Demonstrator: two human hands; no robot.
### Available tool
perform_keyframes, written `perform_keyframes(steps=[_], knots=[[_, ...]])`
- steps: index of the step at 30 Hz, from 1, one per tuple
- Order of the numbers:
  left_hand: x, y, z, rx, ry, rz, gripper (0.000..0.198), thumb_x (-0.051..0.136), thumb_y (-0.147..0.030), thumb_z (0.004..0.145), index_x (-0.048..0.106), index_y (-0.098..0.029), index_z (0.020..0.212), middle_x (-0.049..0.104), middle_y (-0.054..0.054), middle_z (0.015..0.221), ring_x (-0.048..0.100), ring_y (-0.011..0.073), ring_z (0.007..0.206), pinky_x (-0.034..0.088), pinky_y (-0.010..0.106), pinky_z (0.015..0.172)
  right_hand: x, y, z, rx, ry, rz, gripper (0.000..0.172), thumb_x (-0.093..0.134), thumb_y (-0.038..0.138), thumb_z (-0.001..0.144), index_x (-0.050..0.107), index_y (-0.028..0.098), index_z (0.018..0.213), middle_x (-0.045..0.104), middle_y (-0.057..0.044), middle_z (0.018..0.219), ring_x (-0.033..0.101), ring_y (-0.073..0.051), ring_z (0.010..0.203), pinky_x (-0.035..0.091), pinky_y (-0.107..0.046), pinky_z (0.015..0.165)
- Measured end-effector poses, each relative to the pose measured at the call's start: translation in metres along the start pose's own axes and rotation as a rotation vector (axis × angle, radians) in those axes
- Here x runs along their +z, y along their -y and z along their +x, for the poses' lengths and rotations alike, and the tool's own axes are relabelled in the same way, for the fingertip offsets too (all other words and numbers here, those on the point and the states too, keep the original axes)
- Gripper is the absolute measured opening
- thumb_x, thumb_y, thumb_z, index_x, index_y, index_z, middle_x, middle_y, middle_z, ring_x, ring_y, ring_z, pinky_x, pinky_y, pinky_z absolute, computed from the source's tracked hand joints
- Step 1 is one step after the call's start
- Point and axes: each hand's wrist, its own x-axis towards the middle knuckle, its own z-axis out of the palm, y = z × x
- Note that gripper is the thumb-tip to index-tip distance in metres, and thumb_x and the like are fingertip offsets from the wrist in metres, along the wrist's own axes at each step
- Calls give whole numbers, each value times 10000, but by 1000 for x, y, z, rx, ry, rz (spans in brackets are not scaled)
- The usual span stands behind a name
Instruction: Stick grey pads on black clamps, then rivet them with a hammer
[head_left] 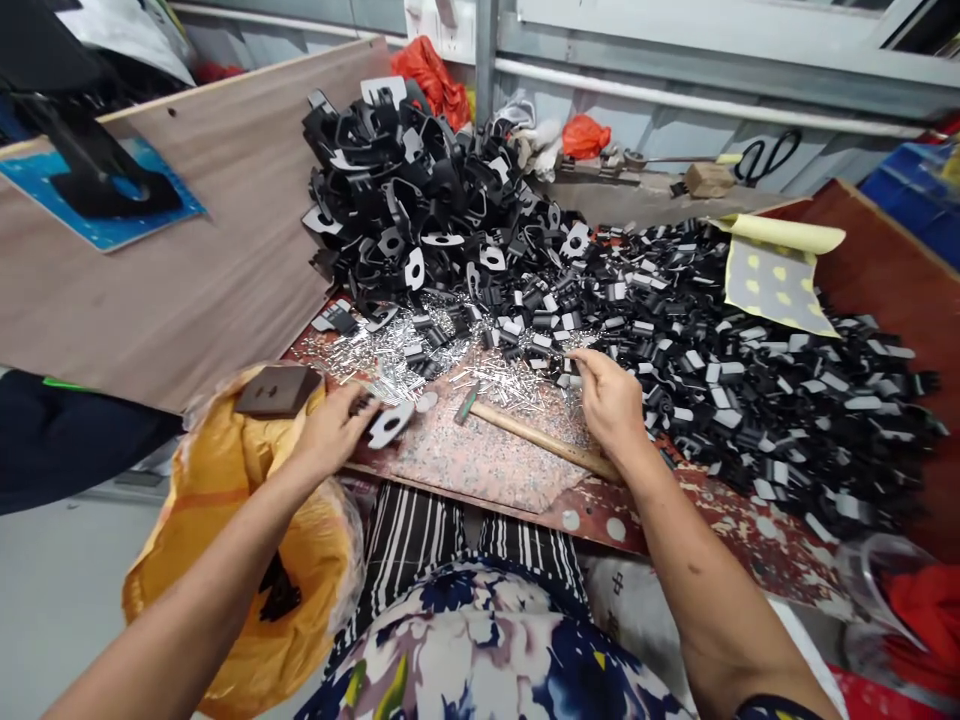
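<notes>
My left hand (334,428) is closed around a black clip with a silver end plate (388,424), held flat on the worn work board (480,462) near its front left edge. My right hand (611,400) reaches into the small black clips (750,370), its fingertips pinched on something small that I cannot make out. A hammer with a wooden handle (525,432) lies on the board between my hands, and part of its handle is under my right wrist. Small silver rivets (420,350) are scattered just beyond the hammer.
A tall heap of larger black brackets (405,190) rises at the back. A yellow bag (232,520) sits by my left arm with a dark block (276,390) on it. Yellow sticker sheets (780,275) lie at right, and scissors (769,155) rest on the back ledge.
</notes>
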Motion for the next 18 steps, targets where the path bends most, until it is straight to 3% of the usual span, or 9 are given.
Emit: perform_keyframes(steps=[2,4,6,8,10,12,15,18], knots=[[1,-2,-7,-146,-111,-172,320,549,-545,895,582,-227,907,596,0,650,569,201,593,459,291,578,-6,18,-19,-3,53,48,348,449,201,1037,714,260,1254,763,-59,1160,742,-203,971,620,-423,926],[1,-7,-19,-302,-104,-494,352,662,-535,836,596,-226,991,561,-38,614,499,156,480,390,244,464,-4,37,-44,-8,144,77,331,504,192,1026,687,251,1296,766,-69,1128,738,-199,908,633,-411,876],[1,-17,-35,-381,-11,-805,415,823,-448,717,636,-212,1002,645,-12,749,566,134,536,445,220,479,5,51,-69,-33,230,88,319,536,146,995,693,222,1263,769,-79,1072,727,-210,906,628,-405,858],[1,-30,-51,-380,123,-1003,417,912,-349,630,693,-196,951,717,50,962,678,168,733,554,236,612,15,56,-88,-91,304,110,320,509,69,948,729,200,1140,759,-78,996,704,-226,936,610,-405,861],[4,-45,-66,-354,258,-1088,385,933,-319,625,750,-192,939,738,89,1050,704,210,858,592,262,699,21,56,-99,-140,339,165,351,478,24,903,749,197,1044,751,-71,960,682,-231,966,589,-411,891],[9,-56,-77,-355,335,-1093,378,942,-298,630,788,-188,957,750,88,982,695,205,821,592,263,683,23,53,-103,-116,337,249,369,470,28,897,763,208,1029,758,-66,1017,680,-226,1026,567,-417,955],[19,-68,-81,-385,252,-1130,365,959,-253,611,800,-186,932,747,43,884,669,159,744,592,243,673,22,47,-103,97,300,382,320,536,119,922,771,233,1106,765,-65,1125,696,-213,1070,569,-394,965],[26,-76,-78,-397,61,-1322,229,919,-283,689,745,-205,815,753,19,908,702,189,872,635,342,862,24,46,-102,344,284,558,460,616,224,891,680,241,1346,759,-62,1103,706,-180,916,597,-309,776]])
